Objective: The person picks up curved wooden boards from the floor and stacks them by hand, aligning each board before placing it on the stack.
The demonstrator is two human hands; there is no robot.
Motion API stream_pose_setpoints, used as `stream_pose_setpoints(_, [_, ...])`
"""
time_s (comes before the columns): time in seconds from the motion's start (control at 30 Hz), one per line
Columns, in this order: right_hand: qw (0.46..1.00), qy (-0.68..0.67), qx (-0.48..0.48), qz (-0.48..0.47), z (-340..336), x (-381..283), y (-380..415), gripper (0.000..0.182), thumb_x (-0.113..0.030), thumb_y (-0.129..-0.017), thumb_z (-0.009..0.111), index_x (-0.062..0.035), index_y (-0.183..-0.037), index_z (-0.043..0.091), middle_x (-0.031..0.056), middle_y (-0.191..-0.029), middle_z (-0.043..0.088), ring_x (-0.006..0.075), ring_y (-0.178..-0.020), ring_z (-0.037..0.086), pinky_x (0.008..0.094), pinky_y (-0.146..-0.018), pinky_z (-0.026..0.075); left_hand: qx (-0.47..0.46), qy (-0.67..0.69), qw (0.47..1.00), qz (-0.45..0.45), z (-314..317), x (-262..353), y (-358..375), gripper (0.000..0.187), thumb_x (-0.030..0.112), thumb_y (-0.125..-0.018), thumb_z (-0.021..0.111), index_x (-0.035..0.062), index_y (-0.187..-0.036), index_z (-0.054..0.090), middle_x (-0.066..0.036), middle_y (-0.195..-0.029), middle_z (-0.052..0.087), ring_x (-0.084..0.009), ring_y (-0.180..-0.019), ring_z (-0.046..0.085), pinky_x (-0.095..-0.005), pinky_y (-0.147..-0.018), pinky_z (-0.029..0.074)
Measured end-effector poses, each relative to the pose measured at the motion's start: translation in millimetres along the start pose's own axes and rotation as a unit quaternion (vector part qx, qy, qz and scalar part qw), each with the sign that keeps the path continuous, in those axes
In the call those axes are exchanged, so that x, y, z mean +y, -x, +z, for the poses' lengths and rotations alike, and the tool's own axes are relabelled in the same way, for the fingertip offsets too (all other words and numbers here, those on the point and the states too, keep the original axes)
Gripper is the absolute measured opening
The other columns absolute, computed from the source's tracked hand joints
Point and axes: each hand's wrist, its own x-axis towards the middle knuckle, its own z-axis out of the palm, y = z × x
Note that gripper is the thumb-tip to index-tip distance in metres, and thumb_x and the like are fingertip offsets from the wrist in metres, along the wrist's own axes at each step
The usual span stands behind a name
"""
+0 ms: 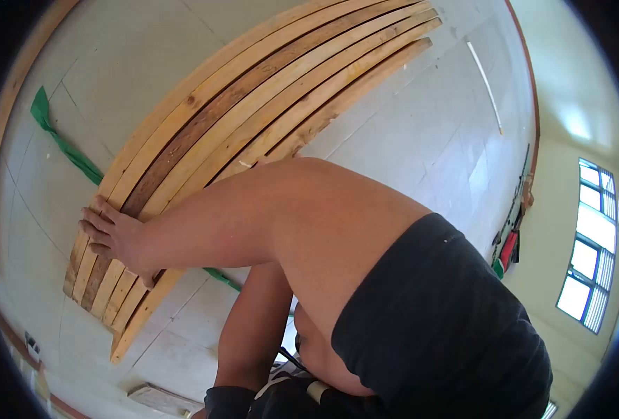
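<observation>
Several long wooden boards point(205, 129) lie side by side in a bundle on the tiled floor, their near ends uneven. My right hand point(117, 237) spans the bundle near that end, palm down, fingers over the left edge and thumb toward the right side. A green strip point(65, 143) passes beneath the boards, and its other end shows past my right forearm. My left arm point(253, 328) runs up behind the right one. Only a bit of skin beside the boards may belong to my left hand; its fingers are hidden.
A thin white stick point(486, 87) lies on the floor at the upper right. Red and green items point(506, 251) rest by the right wall, below a window point(589, 244). A flat board point(163, 400) is at the bottom, and a wooden length point(2, 133) at the far left.
</observation>
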Motion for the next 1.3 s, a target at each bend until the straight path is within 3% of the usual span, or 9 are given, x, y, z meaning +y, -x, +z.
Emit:
stream_pose_setpoints(0.2, [0.995,0.060,0.077,0.026,49.6,10.2,-29.0,0.107,-0.061,-0.056,0.075,-0.0075,-0.140,0.036,0.0159,-0.150,0.024,0.0354,-0.139,0.014,0.0519,-0.112,0.015,0.269,-0.121,0.943,0.156,-49.1,24.3,46.7,0.050,0.021,-0.087,0.060,-0.0006,-0.126,0.038,-0.010,-0.103,0.056,-0.0165,-0.087,0.057,-0.0313,-0.073,0.048])
stream_pose_setpoints(0.23, [0.986,-0.153,-0.064,-0.019,34.4,22.7,-16.3,0.107,-0.059,-0.057,0.076,-0.0049,-0.140,0.037,0.0181,-0.150,0.024,0.0356,-0.140,0.013,0.0511,-0.113,0.014,0.327,-0.117,0.921,0.179,-62.2,36.7,67.2,0.050,0.021,-0.087,0.060,-0.0006,-0.126,0.038,-0.010,-0.103,0.056,-0.0165,-0.087,0.057,-0.0313,-0.073,0.048])
stream_pose_setpoints(0.27, [0.994,-0.081,0.073,0.005,40.5,24.2,-8.2,0.108,-0.059,-0.058,0.076,-0.0063,-0.142,0.033,0.0186,-0.152,0.019,0.0359,-0.141,0.009,0.0536,-0.113,0.011,0.435,-0.057,0.874,0.210,-67.1,52.4,79.9,0.044,0.026,-0.090,0.056,0.0025,-0.123,0.041,-0.008,-0.103,0.054,-0.0173,-0.087,0.055,-0.0332,-0.074,0.048])
stream_pose_setpoints(0.4, [0.998,-0.005,0.058,0.013,63.4,27.5,-23.9,0.109,-0.064,-0.064,0.068,-0.0110,-0.147,0.022,0.0227,-0.152,0.013,0.0359,-0.141,0.013,0.0537,-0.113,0.009,0.700,0.056,0.628,0.335,-164.2,124.9,144.5,0.045,0.027,-0.086,0.058,-0.0008,-0.118,0.044,-0.007,-0.088,0.052,-0.0143,-0.069,0.048,-0.0286,-0.065,0.045])
stream_pose_setpoints(0.47, [0.998,-0.039,0.039,0.011,63.3,43.6,-4.9,0.114,-0.066,-0.062,0.069,-0.0109,-0.148,0.017,0.0208,-0.154,0.005,0.0416,-0.141,-0.001,0.0640,-0.109,0.002,0.736,0.114,0.562,0.359,-182.3,164.2,186.2,0.057,0.040,-0.086,0.056,0.0088,-0.129,0.036,-0.015,-0.117,0.043,-0.0218,-0.093,0.046,-0.0379,-0.073,0.047])
stream_pose_setpoints(0.6, [0.999,-0.025,0.039,0.021,63.7,44.1,-6.4,0.116,-0.066,-0.062,0.069,-0.0113,-0.149,0.014,0.0213,-0.153,0.004,0.0405,-0.142,-0.001,0.0620,-0.110,0.002,0.561,0.196,0.697,0.401,-203.1,238.9,284.0,0.094,0.060,-0.072,0.054,0.0102,-0.143,0.018,-0.020,-0.142,0.018,-0.0390,-0.131,0.024,-0.0643,-0.102,0.029])
stream_pose_setpoints(0.7, [0.999,-0.009,0.014,0.031,56.9,40.0,-3.1,0.115,-0.067,-0.063,0.068,-0.0114,-0.149,0.015,0.0214,-0.153,0.005,0.0398,-0.142,-0.003,0.0615,-0.110,0.000,0.527,0.158,0.786,0.282,-232.8,267.4,316.7,0.054,0.035,-0.088,0.055,0.0052,-0.129,0.038,-0.024,-0.129,0.038,-0.0434,-0.120,0.041,-0.0563,-0.100,0.039])
stream_pose_setpoints(0.8, [0.999,-0.001,0.022,0.031,55.9,43.2,-2.5,0.114,-0.067,-0.062,0.068,-0.0113,-0.148,0.017,0.0216,-0.153,0.005,0.0393,-0.142,-0.003,0.0615,-0.110,0.001,0.556,0.124,0.774,0.277,-260.8,275.0,324.5,0.039,0.012,-0.087,0.055,-0.0049,-0.119,0.042,-0.022,-0.121,0.048,-0.0354,-0.115,0.049,-0.0503,-0.097,0.044])
stream_pose_setpoints(1.3, [1.000,-0.021,0.006,-0.003,43.1,45.5,4.3,0.118,-0.069,-0.060,0.069,-0.0117,-0.149,0.017,0.0202,-0.154,0.006,0.0415,-0.141,-0.004,0.0647,-0.108,-0.001,0.545,0.098,0.783,0.285,-209.2,221.4,329.7,0.036,0.017,-0.092,0.050,-0.0073,-0.118,0.047,-0.019,-0.119,0.053,-0.0288,-0.114,0.051,-0.0396,-0.100,0.043])
